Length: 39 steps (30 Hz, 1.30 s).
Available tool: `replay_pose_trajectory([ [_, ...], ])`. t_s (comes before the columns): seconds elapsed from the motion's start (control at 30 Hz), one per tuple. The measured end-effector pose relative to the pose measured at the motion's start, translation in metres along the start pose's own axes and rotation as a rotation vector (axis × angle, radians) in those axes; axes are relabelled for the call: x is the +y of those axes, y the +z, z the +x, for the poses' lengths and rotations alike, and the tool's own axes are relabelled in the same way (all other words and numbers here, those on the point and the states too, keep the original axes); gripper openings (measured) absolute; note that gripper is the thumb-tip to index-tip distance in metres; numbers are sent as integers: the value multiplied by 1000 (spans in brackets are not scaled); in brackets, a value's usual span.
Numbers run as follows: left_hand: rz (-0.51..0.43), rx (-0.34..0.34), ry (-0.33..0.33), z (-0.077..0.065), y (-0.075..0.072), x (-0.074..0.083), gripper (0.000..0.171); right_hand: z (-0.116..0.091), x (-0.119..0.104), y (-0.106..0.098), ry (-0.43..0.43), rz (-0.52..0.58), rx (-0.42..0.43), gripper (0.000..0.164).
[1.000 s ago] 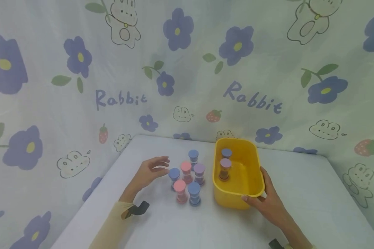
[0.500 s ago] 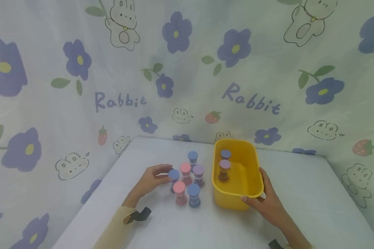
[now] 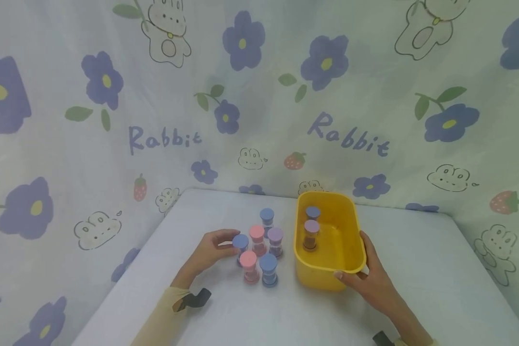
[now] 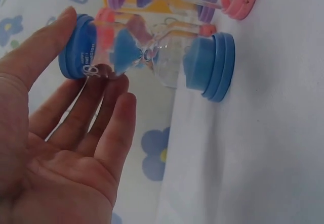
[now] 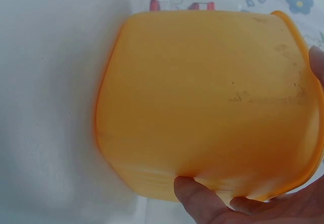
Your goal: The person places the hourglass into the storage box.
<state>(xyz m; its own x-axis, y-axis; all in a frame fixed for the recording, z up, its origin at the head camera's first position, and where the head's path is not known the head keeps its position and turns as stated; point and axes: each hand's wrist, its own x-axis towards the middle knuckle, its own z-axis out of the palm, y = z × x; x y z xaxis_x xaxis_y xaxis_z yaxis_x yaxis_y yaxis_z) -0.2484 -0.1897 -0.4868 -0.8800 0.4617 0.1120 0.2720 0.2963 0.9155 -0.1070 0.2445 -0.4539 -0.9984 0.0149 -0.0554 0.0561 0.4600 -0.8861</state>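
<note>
My left hand (image 3: 209, 249) pinches a blue sand timer (image 3: 240, 241) at the left side of a group of timers. In the left wrist view the thumb is at the upper cap of this timer (image 4: 223, 67) and fingertips reach its glass from the other side; its base is on the white cloth. With my right hand (image 3: 374, 281) I hold the near right corner of a yellow bin (image 3: 322, 278), thumb at the rim. The right wrist view shows fingers against the wall of the bin (image 5: 202, 102). Inside stand a purple timer (image 3: 311, 227) and a blue-capped one (image 3: 313, 212).
Between hand and bin stand pink timers (image 3: 257, 233) (image 3: 248, 260), a purple timer (image 3: 275, 235), and blue timers at the front (image 3: 268, 263) and back (image 3: 266, 215). A printed curtain (image 3: 268, 96) rises behind the white table (image 3: 259, 319).
My left hand has moved slightly right and down onto the blue sand timer, its thumb and fingers closing at the top. The right hand and the bin have stayed in place.
</note>
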Motion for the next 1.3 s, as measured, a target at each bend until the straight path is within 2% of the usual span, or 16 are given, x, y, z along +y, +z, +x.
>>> replay_pose_trajectory([
  [0.27, 21, 69, -24, -2, 2, 0, 45, 1, -2, 0, 16, -10, 6, 117],
  [0.6, -44, 136, 50, 1, -7, 12, 44, 0, -3, 0, 28, -13, 2, 119],
  [0.77, -52, 167, 71, 3, -13, 28, 46, 1, -2, 0, 23, -16, 4, 118],
  [0.93, -94, 202, 135, 5, -17, 51, 45, 2, -3, 0, 20, -16, 1, 118],
  [1.17, -122, 242, 210, 10, -14, 82, 46, 1, -3, 1, 37, -22, -4, 119],
  [1.3, -183, 240, 272, 15, -9, 100, 47, 1, -3, 0, 34, -25, -2, 119],
])
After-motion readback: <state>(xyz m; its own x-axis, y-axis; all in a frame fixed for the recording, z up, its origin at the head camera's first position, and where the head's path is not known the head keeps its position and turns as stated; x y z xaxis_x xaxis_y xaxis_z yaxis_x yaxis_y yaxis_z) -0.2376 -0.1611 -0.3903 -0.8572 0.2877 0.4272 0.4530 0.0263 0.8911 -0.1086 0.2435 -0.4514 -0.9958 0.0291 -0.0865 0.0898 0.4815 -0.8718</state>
